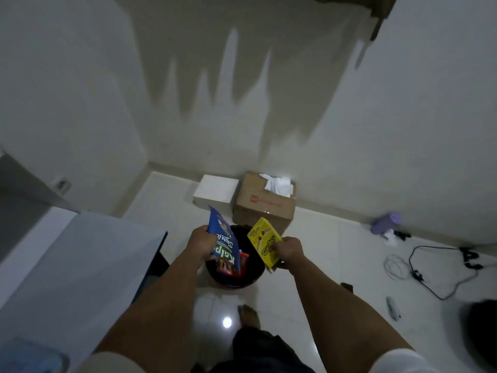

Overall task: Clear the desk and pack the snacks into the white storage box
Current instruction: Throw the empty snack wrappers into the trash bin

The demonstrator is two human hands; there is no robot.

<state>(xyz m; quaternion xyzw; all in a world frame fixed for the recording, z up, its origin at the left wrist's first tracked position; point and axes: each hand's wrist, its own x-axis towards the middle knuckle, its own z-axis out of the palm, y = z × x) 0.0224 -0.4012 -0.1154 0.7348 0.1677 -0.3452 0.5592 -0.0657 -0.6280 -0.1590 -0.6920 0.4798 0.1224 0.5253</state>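
My left hand (201, 244) grips a blue snack bag (224, 239) by its left edge, holding it over a round black bin (250, 278) on the floor. Red wrappers (234, 265) show just under the bag, inside the bin. My right hand (289, 251) holds a yellow snack box (265, 242), tilted, above the bin's right rim. A white box (216, 193) stands on the floor against the wall behind the bin. The desk (80, 265) lies at my left, its surface pale.
A brown cardboard box (265, 205) with white paper on top sits beside the white box. At the right lie a purple object (386, 223), black cables (435, 270) and a small grey device (392, 308). My bare foot (248, 316) stands below the bin.
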